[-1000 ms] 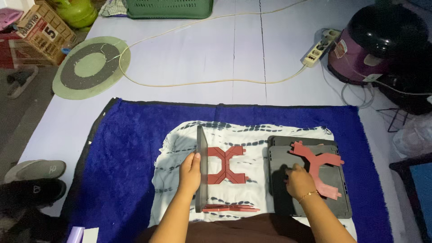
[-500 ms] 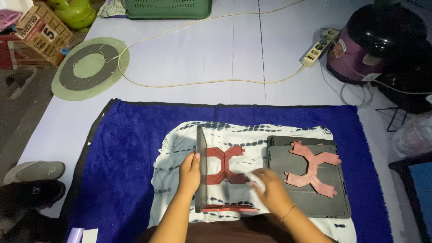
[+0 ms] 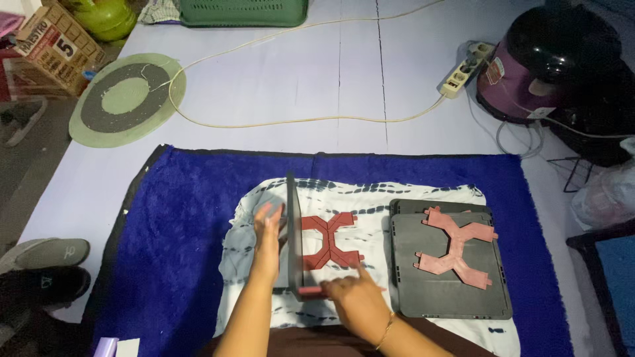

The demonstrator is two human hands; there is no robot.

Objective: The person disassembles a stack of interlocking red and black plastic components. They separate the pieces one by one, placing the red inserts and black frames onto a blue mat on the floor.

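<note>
Left hand open, palm flat against the outer face of a dark grey panel that stands on edge, fingers spread and pointing away from the person; it props the panel upright rather than wrapping it. Right hand sits at the near end of that panel, index finger extended, other fingers loosely curled; fingertips at a thin red strip lying along the panel's bottom edge, can't tell whether it pinches the strip or only touches it. Just right of the left hand, on the panel's inner side, a red X-shaped bracket lies flat, directly beyond the right hand. All of this rests on a white tie-dye cloth spread over a blue towel on the pale floor. Further right of the right hand, well apart from the upright panel, two stacked dark grey panels lie flat with a second red bracket on top, slightly skewed. Beyond the towel: a cream cable runs across the floor to a power strip, next to a purple and black rice cooker at far right. Far left of the left hand: round green and grey mat, cardboard box, grey sandal. Green basket at the top edge.
</note>
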